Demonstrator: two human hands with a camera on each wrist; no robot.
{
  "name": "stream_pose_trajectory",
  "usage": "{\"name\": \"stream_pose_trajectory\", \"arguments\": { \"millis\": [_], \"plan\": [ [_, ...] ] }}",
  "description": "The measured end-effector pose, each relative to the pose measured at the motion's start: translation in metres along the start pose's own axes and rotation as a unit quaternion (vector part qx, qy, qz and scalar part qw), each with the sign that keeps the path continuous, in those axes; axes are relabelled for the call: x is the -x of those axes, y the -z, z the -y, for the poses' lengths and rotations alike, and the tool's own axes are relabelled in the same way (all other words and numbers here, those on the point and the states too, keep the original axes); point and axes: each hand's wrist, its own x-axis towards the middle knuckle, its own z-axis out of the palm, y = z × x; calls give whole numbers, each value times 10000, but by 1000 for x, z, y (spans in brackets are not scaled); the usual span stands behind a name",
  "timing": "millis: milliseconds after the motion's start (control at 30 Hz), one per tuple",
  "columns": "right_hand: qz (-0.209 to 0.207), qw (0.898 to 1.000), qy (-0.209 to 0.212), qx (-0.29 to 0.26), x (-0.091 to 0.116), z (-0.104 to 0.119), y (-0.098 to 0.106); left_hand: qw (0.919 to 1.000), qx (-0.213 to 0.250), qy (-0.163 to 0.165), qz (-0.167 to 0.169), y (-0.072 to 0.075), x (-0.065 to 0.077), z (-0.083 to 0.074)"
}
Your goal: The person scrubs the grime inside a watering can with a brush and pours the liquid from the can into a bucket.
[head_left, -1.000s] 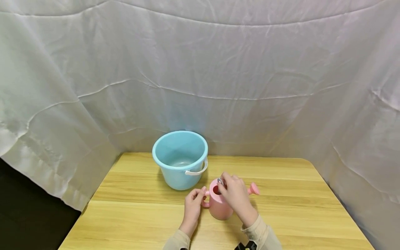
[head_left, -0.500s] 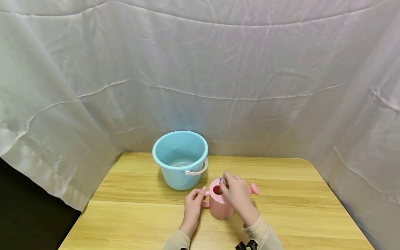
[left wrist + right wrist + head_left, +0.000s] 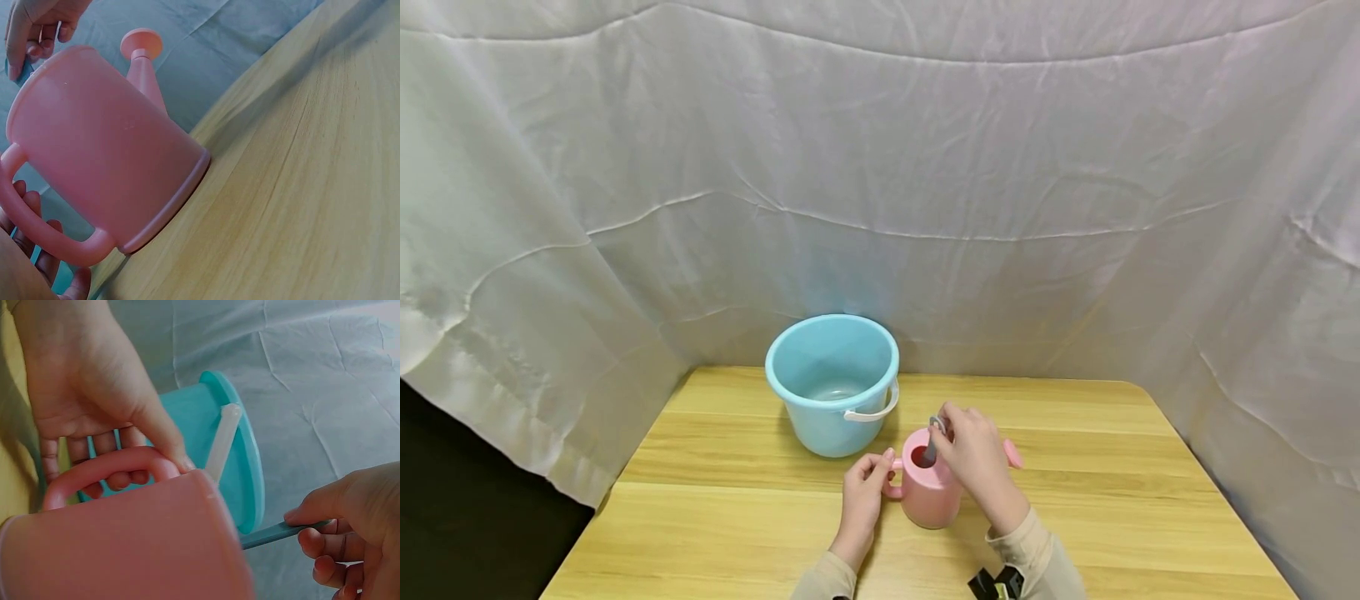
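A pink watering can (image 3: 931, 502) stands upright on the wooden table, its round spout head pointing right. My left hand (image 3: 861, 496) holds the can's handle (image 3: 112, 464), thumb on top near the rim and fingers around behind it. Over the can's round opening, my right hand (image 3: 976, 454) pinches a slim grey-blue handle (image 3: 275, 534) with a hole at its upper end, between thumb and fingers. The handle slants down into the opening, and its lower end is hidden inside the can.
A light blue bucket (image 3: 831, 429) with a white carrying handle (image 3: 874, 412) stands just behind and left of the can. The wooden table (image 3: 1112, 483) extends to both sides. Pale cloth (image 3: 1000, 292) hangs along its back and sides.
My right hand has risen and shifted slightly right, drawing more of the grey-blue handle out of the opening. My left hand and the watering can have hardly moved.
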Motion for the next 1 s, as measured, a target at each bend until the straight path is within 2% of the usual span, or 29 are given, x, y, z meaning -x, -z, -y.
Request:
{"name": "stream_pose_trajectory", "arguments": {
  "millis": [333, 667, 833, 1000],
  "plan": [
    [-351, 9989, 281, -130, -8, 6, 13, 10000, -11, -11, -33, 0, -1, 1],
    [-981, 9906, 947, -108, -5, 2, 9, 10000, -37, 4, -21, 0, 0, 1],
    [-1033, 9889, 1056, -136, -1, 0, 5, 10000, -9, -43, -24, -1, 0, 0],
    [-829, 9912, 1035, -31, 7, -3, -3, 10000, -12, -59, 2, 0, 0, 1]
  ]
}}
